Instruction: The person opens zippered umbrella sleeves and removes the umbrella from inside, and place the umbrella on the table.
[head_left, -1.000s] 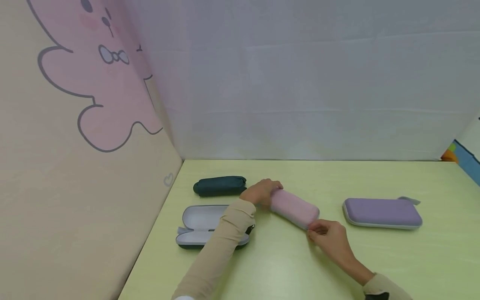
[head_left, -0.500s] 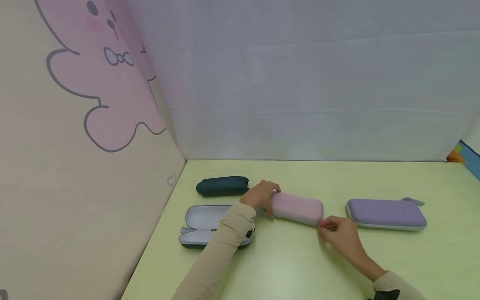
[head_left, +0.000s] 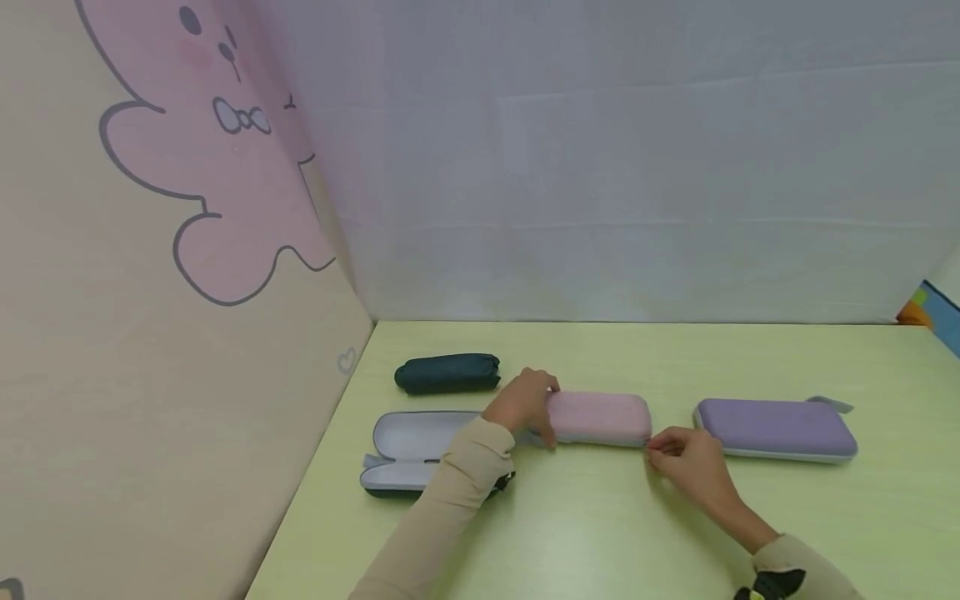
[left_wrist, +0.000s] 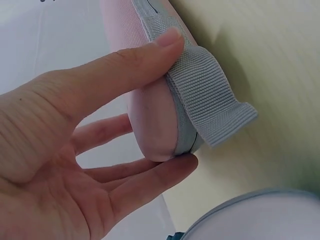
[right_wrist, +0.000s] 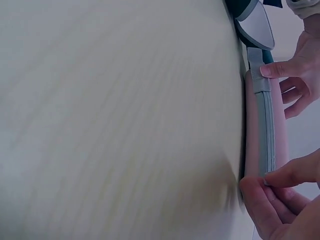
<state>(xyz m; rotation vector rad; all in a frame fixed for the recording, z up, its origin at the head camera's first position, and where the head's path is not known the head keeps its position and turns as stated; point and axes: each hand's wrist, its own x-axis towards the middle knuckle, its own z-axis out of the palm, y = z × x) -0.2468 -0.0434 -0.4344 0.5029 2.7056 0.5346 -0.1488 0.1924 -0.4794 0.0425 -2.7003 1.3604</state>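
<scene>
A pink zippered pencil case (head_left: 600, 417) lies on the table, roughly level across the head view. My left hand (head_left: 527, 404) grips its left end. In the left wrist view the thumb lies along the zipper edge by a grey ribbed strap (left_wrist: 210, 95), with the other fingers around the far side and end. At the right end, the thumb and forefinger of my right hand (head_left: 693, 467) pinch the zipper pull, mostly hidden by the fingertips. The right wrist view shows the grey zipper (right_wrist: 267, 130) running between both hands, its sides together.
An unfolded hard case (head_left: 420, 437) with a pale lining lies front left, partly behind my left sleeve. Behind it is a dark green folded umbrella-like bundle (head_left: 447, 374). A purple case (head_left: 776, 427) lies on the right. Walls border the table's left and back.
The pink case has swung from slanted to nearly level. My right hand has moved right with the case's right end, still pinching there. My left hand keeps its hold on the left end.
</scene>
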